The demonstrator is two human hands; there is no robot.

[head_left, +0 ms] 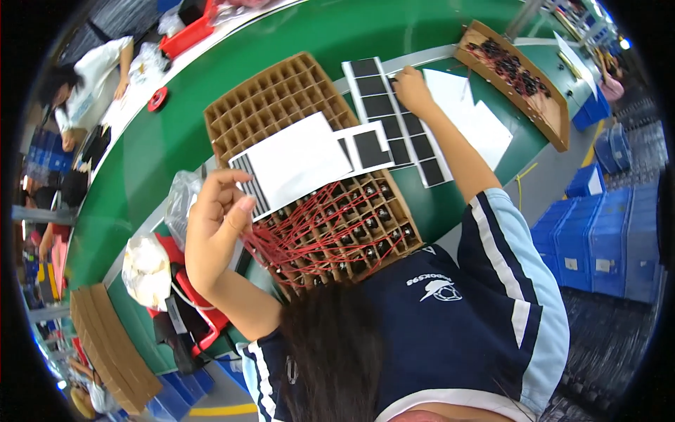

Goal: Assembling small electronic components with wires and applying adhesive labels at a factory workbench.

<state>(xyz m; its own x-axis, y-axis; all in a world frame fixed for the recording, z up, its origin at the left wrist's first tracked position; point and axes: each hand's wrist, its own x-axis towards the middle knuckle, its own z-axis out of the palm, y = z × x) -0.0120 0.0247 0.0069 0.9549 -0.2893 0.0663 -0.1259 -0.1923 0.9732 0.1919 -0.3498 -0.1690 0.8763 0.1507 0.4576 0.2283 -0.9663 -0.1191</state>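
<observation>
A cardboard box with a grid of dividers [263,93] lies in front of me. In its near cells sit several small black parts with red wires [309,235] bunched toward the left. White sheets [299,158] lie across its middle, one with black stripes at its left edge. My left hand [216,219] hovers by that striped edge, fingers curled but apart, with nothing visible in them. Farther right, my right hand [413,93] bends its fingers at the top of white strips with black squares [373,86]; what its fingertips pinch, if anything, is hidden.
More white sheets [485,133] lie to the right, beside a cardboard tray [555,116] of black parts with wires. At left are a red tape roll [158,99], a plastic bag [179,204] and a folded cardboard piece [112,352]. Blue crates [605,239] stand at right; a co-worker [95,81] is across the bench.
</observation>
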